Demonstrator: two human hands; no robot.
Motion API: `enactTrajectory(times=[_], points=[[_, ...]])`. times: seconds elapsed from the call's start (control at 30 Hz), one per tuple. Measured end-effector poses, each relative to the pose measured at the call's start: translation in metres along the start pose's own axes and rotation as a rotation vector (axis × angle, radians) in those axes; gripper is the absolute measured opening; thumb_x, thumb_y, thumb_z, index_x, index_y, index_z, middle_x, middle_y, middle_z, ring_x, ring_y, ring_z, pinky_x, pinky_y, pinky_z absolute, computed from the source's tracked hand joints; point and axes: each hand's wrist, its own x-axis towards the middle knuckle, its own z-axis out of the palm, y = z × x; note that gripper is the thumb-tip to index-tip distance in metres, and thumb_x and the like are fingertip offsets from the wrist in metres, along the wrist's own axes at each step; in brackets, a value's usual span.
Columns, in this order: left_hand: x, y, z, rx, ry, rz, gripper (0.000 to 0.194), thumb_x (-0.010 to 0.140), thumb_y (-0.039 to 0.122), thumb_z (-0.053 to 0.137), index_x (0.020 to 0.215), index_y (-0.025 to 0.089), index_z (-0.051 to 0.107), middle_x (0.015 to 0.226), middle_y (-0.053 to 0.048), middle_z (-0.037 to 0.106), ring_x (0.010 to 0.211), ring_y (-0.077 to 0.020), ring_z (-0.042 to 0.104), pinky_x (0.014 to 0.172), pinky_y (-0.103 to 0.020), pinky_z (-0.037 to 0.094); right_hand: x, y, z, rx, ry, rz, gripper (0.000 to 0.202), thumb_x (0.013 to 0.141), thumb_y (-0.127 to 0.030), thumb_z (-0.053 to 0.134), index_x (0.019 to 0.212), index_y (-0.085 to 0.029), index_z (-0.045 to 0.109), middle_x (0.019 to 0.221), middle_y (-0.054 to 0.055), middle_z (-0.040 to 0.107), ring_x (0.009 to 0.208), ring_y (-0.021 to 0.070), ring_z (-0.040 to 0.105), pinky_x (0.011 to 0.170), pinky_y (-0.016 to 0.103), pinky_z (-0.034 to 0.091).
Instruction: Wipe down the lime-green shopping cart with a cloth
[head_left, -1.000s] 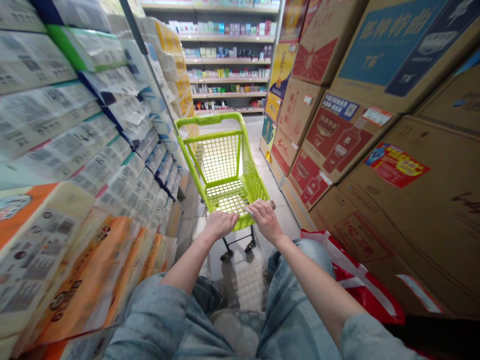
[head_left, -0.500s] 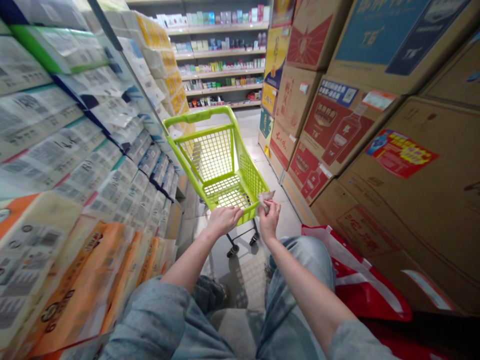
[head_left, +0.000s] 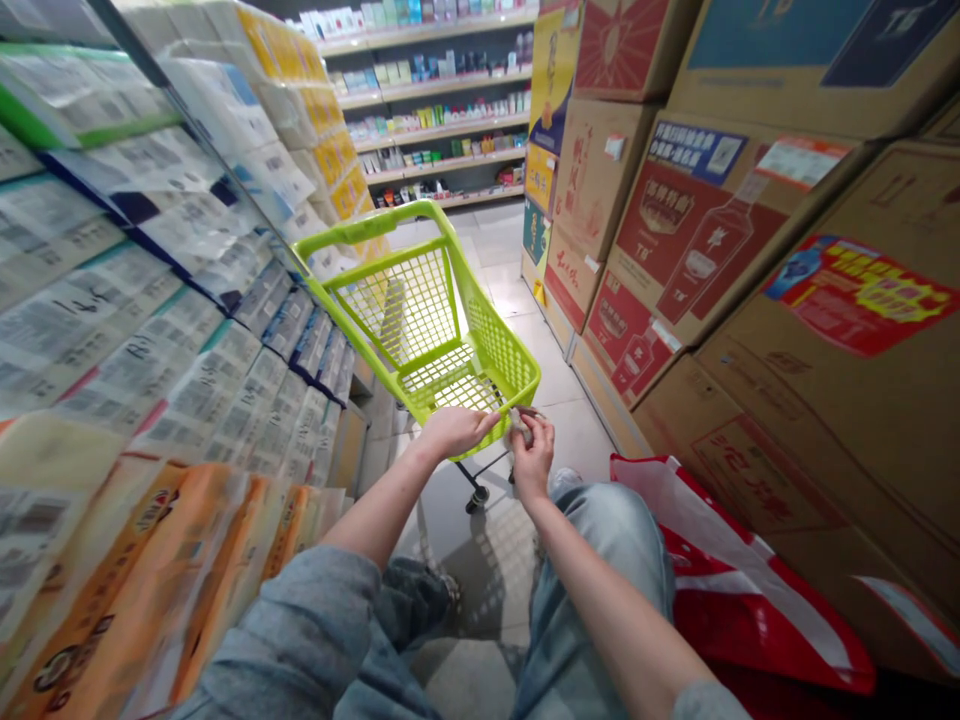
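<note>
A lime-green shopping cart (head_left: pixel 495 330) with a grid-walled basket stands in front of me, its near end toward my knees. My left hand (head_left: pixel 459 432) is closed over the near rim of the basket, thumb side toward the corner. Beside it, at the near right corner, my right hand (head_left: pixel 532 458) pinches a crumpled greyish-white wipe (head_left: pixel 520 426) against the rim. Most of the wipe is hidden by the fingers. Nothing lies in the part of the basket that shows.
Stacked tissue packs (head_left: pixel 142 330) line the left side, with orange packs (head_left: pixel 187 560) close by my left arm. Cardboard cartons (head_left: pixel 750 400) rise on the right. A red and white bag (head_left: pixel 720 570) sits by my right knee. Stocked shelves (head_left: pixel 442 120) stand at the back.
My right hand and the wipe have shifted down and left along the corner of the basket, and less of the wipe shows. The left hand stays on the rim. My view has tilted slightly.
</note>
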Motion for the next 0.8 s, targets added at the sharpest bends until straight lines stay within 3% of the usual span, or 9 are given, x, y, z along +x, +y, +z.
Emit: enactTrajectory(times=[0.23, 0.47, 0.53, 0.63, 0.8], points=[[0.018, 0.004, -0.003, 0.010, 0.040, 0.007, 0.073, 0.090, 0.059, 0.004, 0.091, 0.022, 0.067, 0.088, -0.009, 0.071, 0.084, -0.0229, 0.066, 0.071, -0.029, 0.045, 0.024, 0.009, 0.011, -0.006, -0.111, -0.061, 0.025, 0.081, -0.021, 0.047, 0.097, -0.017, 0.067, 0.106, 0.010, 0.047, 0.105, 0.0210, 0.048, 0.097, 0.038, 0.041], [0.028, -0.011, -0.002, 0.056, 0.021, -0.036, 0.075, 0.090, 0.059, 0.002, 0.090, 0.022, 0.067, 0.090, -0.009, 0.071, 0.084, -0.0237, 0.066, 0.071, -0.030, 0.045, 0.050, 0.012, 0.004, 0.089, -0.314, -0.012, 0.020, 0.075, -0.022, 0.053, 0.083, -0.019, 0.071, 0.092, 0.006, 0.055, 0.091, 0.0183, 0.056, 0.088, 0.033, 0.047], [0.028, -0.015, -0.003, 0.059, 0.015, -0.054, 0.076, 0.089, 0.060, 0.002, 0.092, 0.022, 0.067, 0.091, -0.009, 0.071, 0.084, -0.0236, 0.066, 0.071, -0.030, 0.046, 0.053, 0.015, 0.002, 0.100, -0.296, 0.027, 0.020, 0.075, -0.022, 0.054, 0.083, -0.019, 0.071, 0.088, 0.005, 0.057, 0.089, 0.0182, 0.057, 0.087, 0.033, 0.047], [0.029, -0.018, -0.003, 0.049, 0.010, -0.079, 0.076, 0.089, 0.062, 0.002, 0.092, 0.023, 0.067, 0.091, -0.008, 0.071, 0.085, -0.0229, 0.066, 0.072, -0.030, 0.046, 0.055, 0.018, 0.003, 0.083, -0.164, 0.063, 0.023, 0.077, -0.024, 0.052, 0.090, -0.019, 0.071, 0.092, 0.006, 0.055, 0.091, 0.0178, 0.057, 0.087, 0.033, 0.048], [0.029, -0.017, -0.005, 0.043, 0.014, -0.101, 0.074, 0.089, 0.062, 0.005, 0.091, 0.023, 0.068, 0.093, -0.008, 0.071, 0.086, -0.0221, 0.065, 0.074, -0.029, 0.045, 0.065, 0.020, 0.014, 0.111, -0.164, -0.060, 0.029, 0.080, -0.021, 0.047, 0.100, -0.018, 0.068, 0.102, 0.008, 0.052, 0.104, 0.0185, 0.052, 0.095, 0.034, 0.044]])
